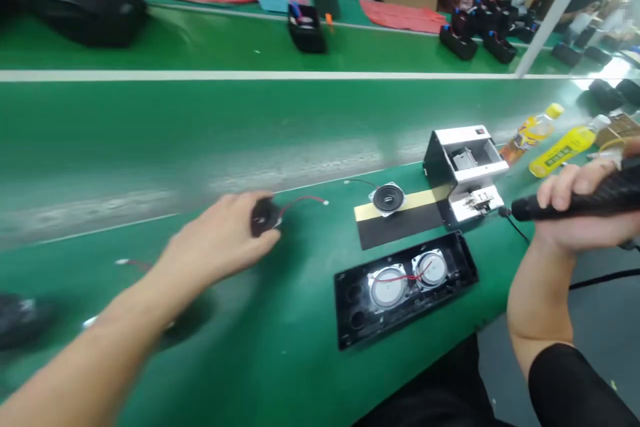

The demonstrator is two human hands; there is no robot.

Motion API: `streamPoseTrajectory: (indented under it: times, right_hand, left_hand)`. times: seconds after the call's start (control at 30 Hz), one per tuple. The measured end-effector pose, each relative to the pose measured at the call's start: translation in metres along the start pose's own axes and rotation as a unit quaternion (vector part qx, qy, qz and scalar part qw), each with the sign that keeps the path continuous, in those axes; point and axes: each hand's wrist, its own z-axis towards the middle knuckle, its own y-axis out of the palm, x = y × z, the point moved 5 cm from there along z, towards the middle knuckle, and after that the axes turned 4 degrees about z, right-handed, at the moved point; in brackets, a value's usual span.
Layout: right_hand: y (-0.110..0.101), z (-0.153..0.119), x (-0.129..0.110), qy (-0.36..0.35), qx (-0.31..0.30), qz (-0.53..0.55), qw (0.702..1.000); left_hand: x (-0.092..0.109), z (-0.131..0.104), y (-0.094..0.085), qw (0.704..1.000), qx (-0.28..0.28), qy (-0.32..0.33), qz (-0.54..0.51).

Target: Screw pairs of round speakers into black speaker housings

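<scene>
My left hand [233,230] is closed on a small black speaker [265,216], held above the green bench, with a thin red and black lead trailing to the right. At the right, my right hand [575,197] grips a black electric screwdriver [615,195], its tip pointing left. Between the hands lies a black speaker housing [345,323], inner side up, with two round speakers [387,288] seated in it and red wires across them. Another speaker [389,199], cone up, rests on a black and yellow strip [370,233] behind the housing.
A screw feeder machine [465,173] stands just behind the screwdriver tip. Two drink bottles [570,150] lie beyond it. More dark parts, blurred, sit at the lower left [23,320]. Across the belt are black housings [457,43], a pen holder [306,30] and red cloths.
</scene>
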Motion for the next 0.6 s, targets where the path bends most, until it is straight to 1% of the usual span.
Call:
streamPoseTrajectory:
  times: [0.1, 0.2, 0.33, 0.4, 0.47, 0.5, 0.53, 0.6]
  right_hand:
    - [0.008, 0.006, 0.017, -0.043, -0.026, -0.048, 0.998]
    - [0.013, 0.002, 0.035, -0.039, -0.012, -0.056, 0.998]
    - [0.016, -0.005, 0.05, -0.009, 0.012, -0.06, 0.998]
    - [0.014, -0.007, 0.054, 0.004, 0.021, -0.055, 0.998]
    - [0.011, -0.008, 0.057, 0.021, 0.026, -0.059, 0.998]
    - [0.009, -0.008, 0.058, 0.028, 0.028, -0.066, 0.997]
    - [0.008, -0.008, 0.059, 0.035, 0.029, -0.073, 0.996]
    - [0.006, -0.009, 0.06, 0.043, 0.031, -0.085, 0.995]
  left_hand:
    - [-0.011, -0.017, 0.014, 0.996, -0.029, 0.01, 0.08]
    - [-0.018, -0.02, 0.027, 0.989, -0.021, 0.025, 0.142]
    - [-0.026, -0.023, 0.036, 0.989, 0.015, 0.039, 0.14]
    - [-0.027, -0.029, 0.036, 0.991, 0.037, 0.042, 0.125]
    - [-0.024, -0.039, 0.034, 0.991, 0.072, 0.054, 0.096]
    - [-0.02, -0.045, 0.033, 0.99, 0.095, 0.075, 0.072]
    - [-0.013, -0.052, 0.031, 0.986, 0.116, 0.11, 0.041]
    - [0.004, -0.069, 0.028, 0.968, 0.14, 0.205, -0.033]
